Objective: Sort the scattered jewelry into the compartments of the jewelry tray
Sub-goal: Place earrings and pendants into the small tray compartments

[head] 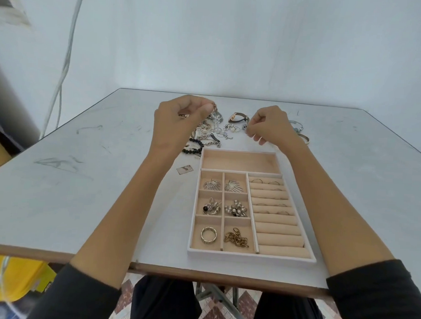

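Note:
A beige jewelry tray [251, 254] lies near the table's front edge. Its small compartments hold two silver leaf earrings [212, 185], clustered pieces, a braided ring [208, 234] and a gold chain [236, 238]; thin rings sit in the ring rolls [272, 197]. Its long back compartment [240, 161] holds nothing. Behind the tray lies a pile of scattered jewelry [209, 133]. My left hand [180, 117] pinches a dangling silver piece [215, 115] above the pile. My right hand [270, 128] pinches something tiny beside a small earring [245, 126]; the thing itself is too small to name.
A brown-strapped watch [238, 117] lies behind the pile, a black bead bracelet [193, 146] left of the tray's back corner. Bangles [301, 134] lie behind my right wrist. A small card [184, 169] rests left of the tray. A wall stands behind the table.

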